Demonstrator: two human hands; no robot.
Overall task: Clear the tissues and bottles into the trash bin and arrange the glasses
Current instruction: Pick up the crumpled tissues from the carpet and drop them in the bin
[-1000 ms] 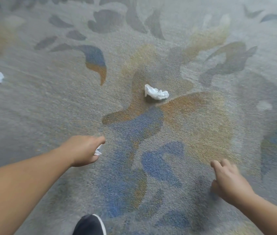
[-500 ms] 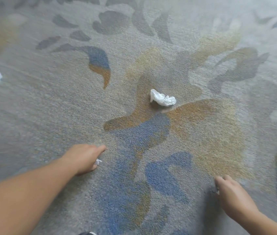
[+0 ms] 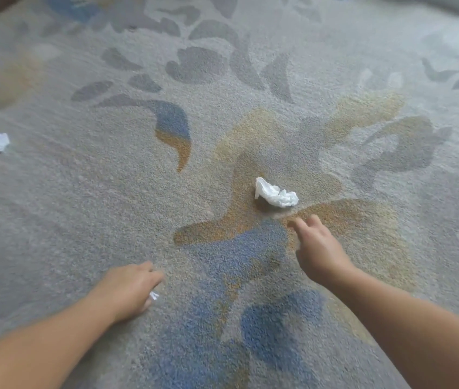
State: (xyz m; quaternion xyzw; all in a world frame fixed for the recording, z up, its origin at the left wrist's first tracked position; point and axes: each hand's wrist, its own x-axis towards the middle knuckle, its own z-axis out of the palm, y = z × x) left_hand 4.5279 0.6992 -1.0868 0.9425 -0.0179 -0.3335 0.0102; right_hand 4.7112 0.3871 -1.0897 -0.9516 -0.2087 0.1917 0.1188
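Our right hand (image 3: 318,248), grip wide, hovers near the crumpled tissue (image 3: 277,195), likely light, soft, pinchable anywhere; our left hand (image 3: 127,290) holds a scrap (image 3: 154,295).

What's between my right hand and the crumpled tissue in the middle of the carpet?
Nothing visible. Only bare carpet lies between the right hand and the tissue; its fingers reach toward it, not touching. The left hand holds a tissue scrap.
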